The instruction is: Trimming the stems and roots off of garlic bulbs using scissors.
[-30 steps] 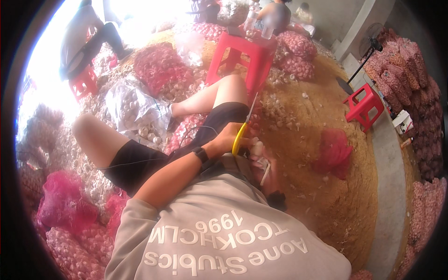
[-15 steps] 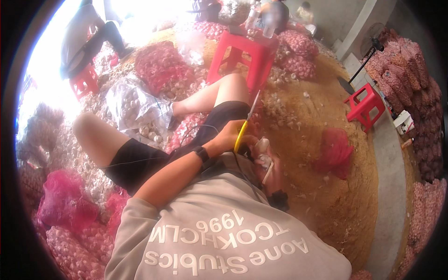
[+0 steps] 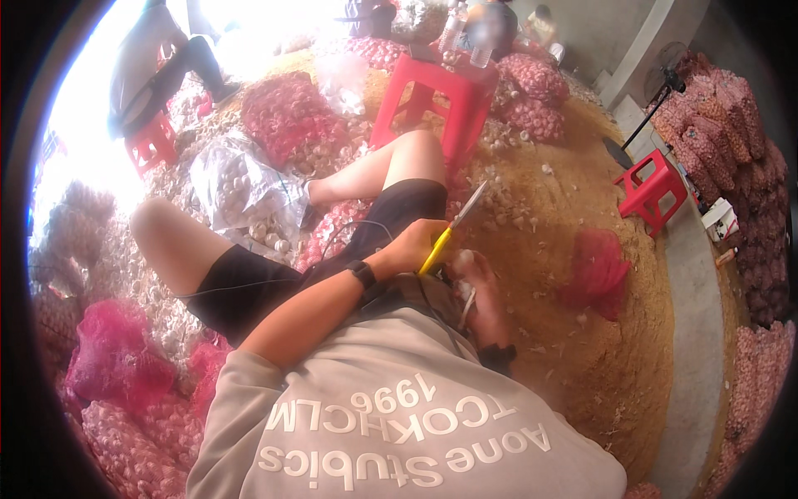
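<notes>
My left hand (image 3: 413, 245) is closed round the yellow handle of a cutting tool (image 3: 468, 208). Its pointed metal blade tilts up and to the right; whether it is a knife or closed scissors I cannot tell. Just to the right, close to my lap, my right hand (image 3: 485, 287) curls round whitish garlic, partly hidden by the fingers. A pale garlic stem (image 3: 469, 303) sticks out below, toward my wrist. The two hands are close together, beneath the blade.
A red stool (image 3: 445, 96) with clear bottles stands ahead. Loose garlic and a clear plastic bag (image 3: 241, 179) lie by my legs. Pink net bags (image 3: 116, 358) are at left. At right are a smaller red stool (image 3: 652, 193), a red net (image 3: 600, 270) and stacked sacks (image 3: 715, 116). Other people sit farther off.
The cutting tool has swung so its blade leans farther right and shows broader. My right hand has turned, its fingers now covering more of the garlic.
</notes>
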